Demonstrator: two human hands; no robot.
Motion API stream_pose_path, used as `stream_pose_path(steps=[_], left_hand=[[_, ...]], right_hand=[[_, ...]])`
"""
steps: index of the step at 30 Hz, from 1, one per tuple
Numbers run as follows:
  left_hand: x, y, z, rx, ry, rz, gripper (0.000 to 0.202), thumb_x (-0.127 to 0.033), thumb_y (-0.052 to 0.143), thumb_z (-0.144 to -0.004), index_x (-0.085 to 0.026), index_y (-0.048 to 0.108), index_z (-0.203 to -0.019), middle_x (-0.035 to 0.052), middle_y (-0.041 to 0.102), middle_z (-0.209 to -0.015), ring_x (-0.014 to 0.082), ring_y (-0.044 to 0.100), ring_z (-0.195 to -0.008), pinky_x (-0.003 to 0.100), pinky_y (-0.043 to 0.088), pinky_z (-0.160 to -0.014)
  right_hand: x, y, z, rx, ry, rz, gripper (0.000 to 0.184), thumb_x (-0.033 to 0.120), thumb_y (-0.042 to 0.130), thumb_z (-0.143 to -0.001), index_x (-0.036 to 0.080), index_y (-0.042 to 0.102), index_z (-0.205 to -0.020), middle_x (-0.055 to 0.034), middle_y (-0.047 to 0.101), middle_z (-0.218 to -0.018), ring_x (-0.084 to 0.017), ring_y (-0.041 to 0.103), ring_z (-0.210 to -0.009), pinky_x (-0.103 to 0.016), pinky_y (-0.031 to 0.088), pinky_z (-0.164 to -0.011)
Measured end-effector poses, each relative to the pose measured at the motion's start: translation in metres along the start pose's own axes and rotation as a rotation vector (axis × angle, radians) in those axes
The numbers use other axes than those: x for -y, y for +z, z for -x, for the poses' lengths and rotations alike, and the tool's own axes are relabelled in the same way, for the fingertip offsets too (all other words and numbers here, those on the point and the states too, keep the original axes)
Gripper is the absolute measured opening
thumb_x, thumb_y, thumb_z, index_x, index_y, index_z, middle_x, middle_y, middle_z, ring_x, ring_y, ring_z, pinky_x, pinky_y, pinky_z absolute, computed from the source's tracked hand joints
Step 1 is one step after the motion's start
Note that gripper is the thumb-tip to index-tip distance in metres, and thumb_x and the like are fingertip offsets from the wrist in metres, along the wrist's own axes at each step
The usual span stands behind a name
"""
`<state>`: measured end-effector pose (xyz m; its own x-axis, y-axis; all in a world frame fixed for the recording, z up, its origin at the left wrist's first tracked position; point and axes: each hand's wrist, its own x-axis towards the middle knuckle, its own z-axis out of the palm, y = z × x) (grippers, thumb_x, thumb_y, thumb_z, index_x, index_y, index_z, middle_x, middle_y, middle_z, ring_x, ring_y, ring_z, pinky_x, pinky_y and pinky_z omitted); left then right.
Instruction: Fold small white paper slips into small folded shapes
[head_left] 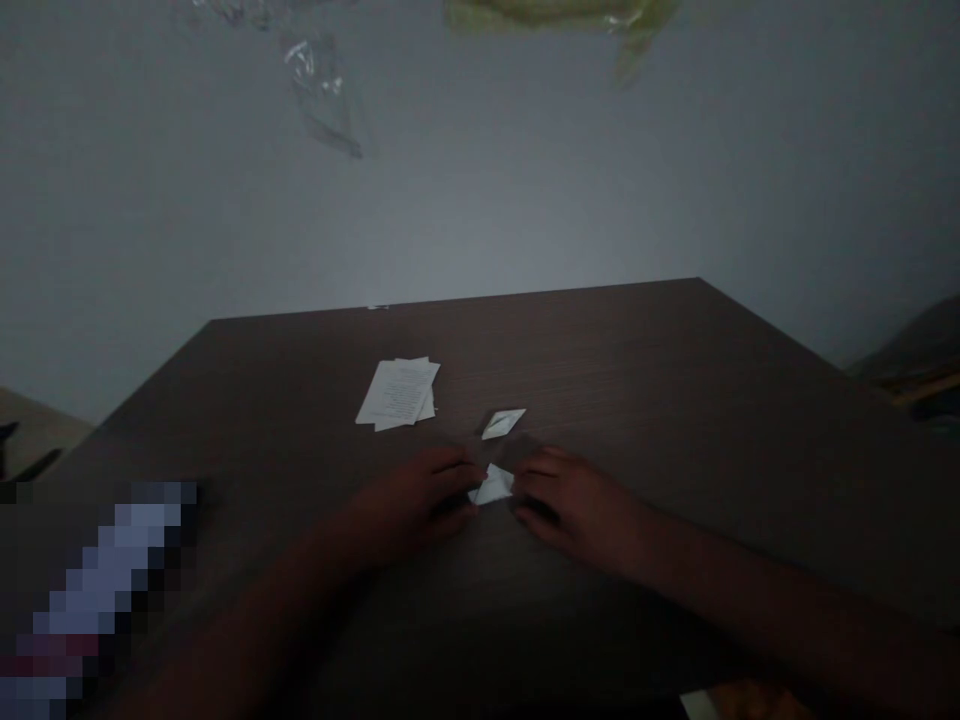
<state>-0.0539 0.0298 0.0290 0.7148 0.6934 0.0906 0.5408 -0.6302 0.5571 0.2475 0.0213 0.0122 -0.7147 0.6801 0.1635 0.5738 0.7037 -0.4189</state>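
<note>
Fingers (456, 472) of both hands curl inward and close narrowly from either side around a small folded white paper piece (493, 485), which lies on the counter (637, 375) between them, its edges showing past the fingertips. The left hand (405, 505) and right hand (574, 497) sit low and near each other, and seem to press the piece rather than lift it; from this head view, whether either hand truly grips it cannot be told. Just ahead lies a second folded paper piece (504, 423), untouched, and farther left a small stack of printed sheets (396, 392), apart from both hands. The step in hand looks like creasing the paper, and the next move calls for firm, even pressure along the fold. Clear plastic film (319, 90) shows high against the grey wall (480, 200).
</note>
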Motion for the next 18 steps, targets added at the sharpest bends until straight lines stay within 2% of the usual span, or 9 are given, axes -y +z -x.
stream_pose_path(steps=[3,5,11,18], left_hand=[[0.002,0.003,0.000,-0.050,-0.028,-0.003,0.023,-0.023,0.065,-0.116,-0.025,0.082,-0.132,0.0071,0.085,-0.122,0.0273,0.082,-0.112,0.038,0.067,-0.103],[0.004,0.007,-0.001,-0.079,-0.029,0.028,0.022,-0.022,0.063,-0.116,-0.026,0.082,-0.128,0.0058,0.086,-0.116,0.0261,0.083,-0.106,0.037,0.067,-0.098],[0.009,0.017,-0.004,-0.175,-0.009,0.042,0.019,-0.019,0.064,-0.114,-0.023,0.082,-0.117,0.0078,0.084,-0.120,0.0234,0.082,-0.104,0.037,0.068,-0.095],[0.007,0.020,-0.005,-0.097,-0.042,-0.095,0.020,-0.019,0.064,-0.116,-0.021,0.082,-0.109,0.0104,0.082,-0.122,0.0268,0.080,-0.110,0.041,0.068,-0.102]], right_hand=[[0.000,0.000,0.001,-0.007,-0.016,0.004,0.006,0.020,0.076,-0.112,0.020,0.082,-0.113,-0.0104,0.083,-0.116,-0.029,0.077,-0.110,-0.046,0.064,-0.103],[0.001,-0.001,0.002,-0.008,-0.025,0.016,0.006,0.021,0.076,-0.112,0.020,0.082,-0.112,-0.0100,0.083,-0.115,-0.028,0.076,-0.109,-0.046,0.064,-0.103],[0.003,0.004,0.003,-0.034,-0.041,0.084,0.005,0.022,0.078,-0.111,0.020,0.082,-0.109,-0.0115,0.082,-0.117,-0.030,0.075,-0.110,-0.048,0.064,-0.103],[0.005,0.005,0.004,-0.041,-0.045,0.127,0.010,0.024,0.073,-0.114,0.018,0.081,-0.113,-0.0130,0.082,-0.120,-0.032,0.075,-0.112,-0.051,0.065,-0.105]])
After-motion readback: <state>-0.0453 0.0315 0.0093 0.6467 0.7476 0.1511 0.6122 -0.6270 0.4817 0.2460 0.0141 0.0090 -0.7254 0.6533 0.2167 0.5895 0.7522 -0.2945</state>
